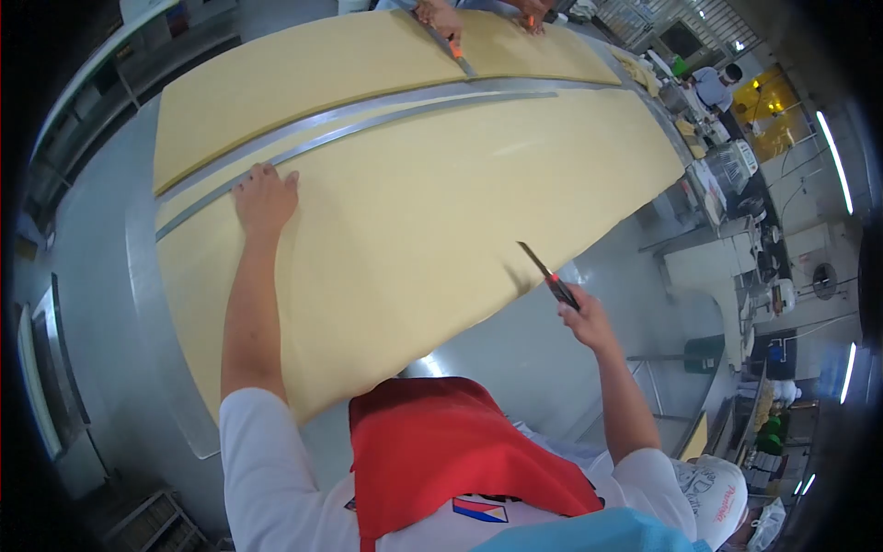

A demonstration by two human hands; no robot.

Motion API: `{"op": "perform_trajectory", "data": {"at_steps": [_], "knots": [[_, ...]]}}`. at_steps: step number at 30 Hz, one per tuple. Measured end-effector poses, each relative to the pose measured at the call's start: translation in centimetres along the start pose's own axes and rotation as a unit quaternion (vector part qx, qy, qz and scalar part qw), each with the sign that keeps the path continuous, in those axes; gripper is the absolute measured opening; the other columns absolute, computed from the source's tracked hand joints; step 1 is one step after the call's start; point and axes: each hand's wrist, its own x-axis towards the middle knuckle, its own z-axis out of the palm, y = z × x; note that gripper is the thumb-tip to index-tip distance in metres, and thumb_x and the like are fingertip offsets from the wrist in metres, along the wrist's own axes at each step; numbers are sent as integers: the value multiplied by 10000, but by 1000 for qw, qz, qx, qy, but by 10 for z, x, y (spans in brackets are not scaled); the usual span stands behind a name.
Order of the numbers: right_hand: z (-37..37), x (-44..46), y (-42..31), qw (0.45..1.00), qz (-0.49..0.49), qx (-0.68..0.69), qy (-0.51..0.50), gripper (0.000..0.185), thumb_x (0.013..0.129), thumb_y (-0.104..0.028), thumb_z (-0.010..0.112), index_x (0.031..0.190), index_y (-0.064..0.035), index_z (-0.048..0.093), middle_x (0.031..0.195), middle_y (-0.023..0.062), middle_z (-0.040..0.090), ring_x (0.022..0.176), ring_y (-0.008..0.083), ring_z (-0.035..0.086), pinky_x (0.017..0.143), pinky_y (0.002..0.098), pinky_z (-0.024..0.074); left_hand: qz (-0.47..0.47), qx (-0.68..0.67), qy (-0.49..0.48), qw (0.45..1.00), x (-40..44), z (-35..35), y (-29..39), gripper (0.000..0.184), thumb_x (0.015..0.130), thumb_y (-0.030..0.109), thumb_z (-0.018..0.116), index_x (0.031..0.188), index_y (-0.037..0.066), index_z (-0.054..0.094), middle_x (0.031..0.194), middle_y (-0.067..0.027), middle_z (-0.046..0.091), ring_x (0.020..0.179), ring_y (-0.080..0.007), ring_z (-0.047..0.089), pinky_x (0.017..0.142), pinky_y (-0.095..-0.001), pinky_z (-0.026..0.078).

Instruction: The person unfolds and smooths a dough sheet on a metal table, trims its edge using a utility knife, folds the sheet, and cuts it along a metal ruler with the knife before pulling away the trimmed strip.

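A large sheet of pale yellow dough (395, 212) lies over the metal table. Across its far part runs a long thin metal strip (368, 120). My left hand (265, 201) lies on the dough with its fingertips at the strip's near edge, thumb apart from the fingers. My right hand (585, 317) is closed around the dark handle of a knife (555, 284) with a red band. The knife is raised near the dough's near right edge, its blade pointing up and left.
Beyond a metal gap lies another yellow sheet (322, 64), where a co-worker's hand (440, 18) holds a knife and another hand (532, 17) rests nearby. A person in a white cap (713, 492) is close at lower right. Another person (713, 87) stands farther back.
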Motion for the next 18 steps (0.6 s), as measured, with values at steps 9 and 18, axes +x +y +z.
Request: {"op": "perform_trajectory", "data": {"at_steps": [9, 18], "knots": [[-12, 177, -78, 970, -203, -5, -137, 369, 937, -181, 595, 1286, -60, 589, 883, 144, 660, 789, 274, 643, 730, 387, 512, -56, -29, -32, 997, 25, -7, 35, 506, 958, 478, 563, 1203, 48, 668, 1234, -153, 611, 1152, -343, 605, 1010, -504, 418], [57, 370, -180, 849, -485, -18, -209, 445, 928, -165, 588, 1366, -100, 551, 1198, 204, 656, 1070, 438, 622, 917, 471, 505, -41, 12, -43, 998, 33, 25, 53, 412, 992, 442, 486, 1132, 129, 714, 1313, -97, 642, 1272, -301, 531, 1094, -495, 398]]}}
